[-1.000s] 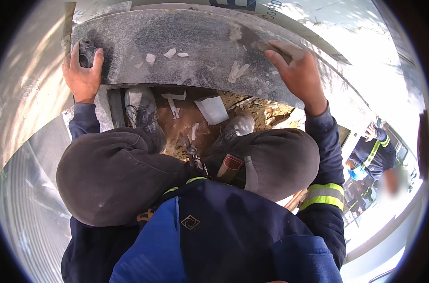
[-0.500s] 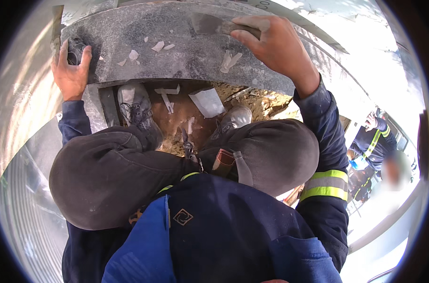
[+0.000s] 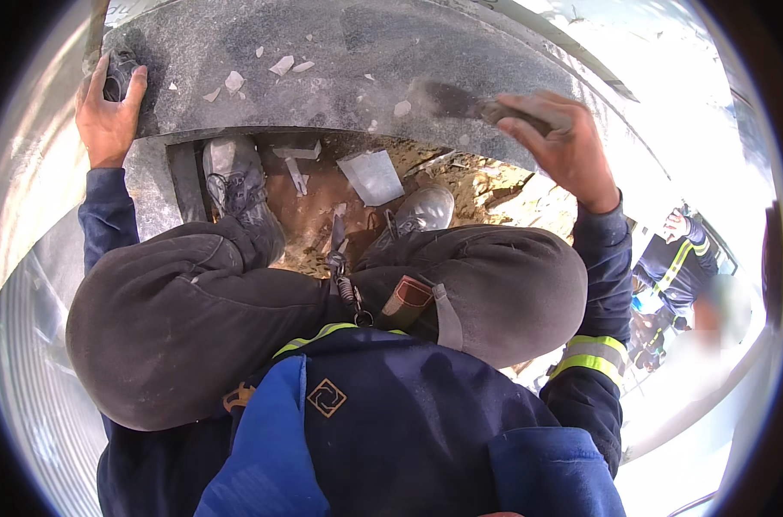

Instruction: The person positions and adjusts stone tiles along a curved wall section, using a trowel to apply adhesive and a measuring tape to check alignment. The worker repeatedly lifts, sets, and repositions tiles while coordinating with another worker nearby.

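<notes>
Left hand (image 3: 107, 121): apart from right, curled round dark object (image 3: 121, 71), far left.
Right hand (image 3: 572, 146): arm extended, clamped on scraper (image 3: 453, 101).
Scraper: blurred, at grey slab (image 3: 348, 73), right of centre.
Jacket emblem (image 3: 327, 398): gold diamond.

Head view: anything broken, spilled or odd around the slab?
Yes: pale, jagged flakes lie scattered on the grey slab, left of the flat tool in the right hand. A larger pale piece lies below, between the shoes. They look like broken-off debris; their source can't be told.
</notes>
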Demonstrator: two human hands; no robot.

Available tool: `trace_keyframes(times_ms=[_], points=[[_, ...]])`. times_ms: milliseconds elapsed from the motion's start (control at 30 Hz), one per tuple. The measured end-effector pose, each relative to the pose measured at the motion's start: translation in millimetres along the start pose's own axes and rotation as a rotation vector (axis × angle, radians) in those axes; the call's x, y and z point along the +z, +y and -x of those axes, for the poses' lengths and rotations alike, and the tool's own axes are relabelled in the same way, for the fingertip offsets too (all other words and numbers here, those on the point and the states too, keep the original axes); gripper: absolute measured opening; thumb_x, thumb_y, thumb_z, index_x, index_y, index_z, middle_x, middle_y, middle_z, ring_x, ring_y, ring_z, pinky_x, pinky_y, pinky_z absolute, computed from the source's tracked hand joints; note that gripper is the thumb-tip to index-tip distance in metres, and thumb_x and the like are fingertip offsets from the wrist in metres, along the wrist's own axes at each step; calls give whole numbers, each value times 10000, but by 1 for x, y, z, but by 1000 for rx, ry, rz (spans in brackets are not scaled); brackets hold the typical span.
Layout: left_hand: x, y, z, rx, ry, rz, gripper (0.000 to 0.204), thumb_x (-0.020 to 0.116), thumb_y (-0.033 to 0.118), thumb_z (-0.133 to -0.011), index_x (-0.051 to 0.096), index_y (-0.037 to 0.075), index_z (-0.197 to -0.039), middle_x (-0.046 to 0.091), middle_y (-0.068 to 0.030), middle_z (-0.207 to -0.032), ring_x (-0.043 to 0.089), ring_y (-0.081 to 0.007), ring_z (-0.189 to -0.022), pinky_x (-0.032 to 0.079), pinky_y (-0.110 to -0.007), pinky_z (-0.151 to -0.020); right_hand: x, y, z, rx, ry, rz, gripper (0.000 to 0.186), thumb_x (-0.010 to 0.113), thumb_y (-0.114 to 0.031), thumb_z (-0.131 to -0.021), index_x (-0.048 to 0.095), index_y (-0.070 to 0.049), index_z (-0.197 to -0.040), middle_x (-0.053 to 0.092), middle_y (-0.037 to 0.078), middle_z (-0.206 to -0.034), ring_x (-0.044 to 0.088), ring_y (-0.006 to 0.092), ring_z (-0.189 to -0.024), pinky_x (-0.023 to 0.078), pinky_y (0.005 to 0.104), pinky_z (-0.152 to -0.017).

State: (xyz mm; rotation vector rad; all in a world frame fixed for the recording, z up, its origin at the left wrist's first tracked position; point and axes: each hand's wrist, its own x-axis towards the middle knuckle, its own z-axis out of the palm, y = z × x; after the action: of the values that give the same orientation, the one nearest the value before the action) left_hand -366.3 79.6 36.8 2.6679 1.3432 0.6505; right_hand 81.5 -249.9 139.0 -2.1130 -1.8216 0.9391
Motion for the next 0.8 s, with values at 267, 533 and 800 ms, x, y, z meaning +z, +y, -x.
trace_keyframes(times_ms=[267, 533, 800], points=[[8, 15, -12, 9, -46, -6, 688, 791, 476, -838, 645, 14, -1326, 671, -233, -1229, 617, -371, -1197, 466, -437, -1046, -23, 13, -4, 49, 240, -71, 259, 687, -190, -972, 740, -78, -1200, 759, 107, -991, 703, 190, -771, 564, 315, -659], [-11, 32, -9, 7, -47, 132, 645, 805, 394, -831, 652, -29, -1293, 681, -269, -1197, 661, -379, -1123, 498, -424, -995, -18, 41, 9, 178, 256, -119, 295, 739, -237, -937, 756, -18, -1133, 762, 137, -1018, 740, 199, -903, 590, 357, -781], [-114, 105, -71, 97, -30, 382, 603, 686, 387, -890, 624, -81, -1264, 682, -122, -1005, 620, -160, -862, 486, -281, -784, 37, -91, -132, -639, 34, 168, 212, 742, -220, -889, 755, -13, -932, 733, 166, -875, 721, 307, -804, 570, 412, -730]])
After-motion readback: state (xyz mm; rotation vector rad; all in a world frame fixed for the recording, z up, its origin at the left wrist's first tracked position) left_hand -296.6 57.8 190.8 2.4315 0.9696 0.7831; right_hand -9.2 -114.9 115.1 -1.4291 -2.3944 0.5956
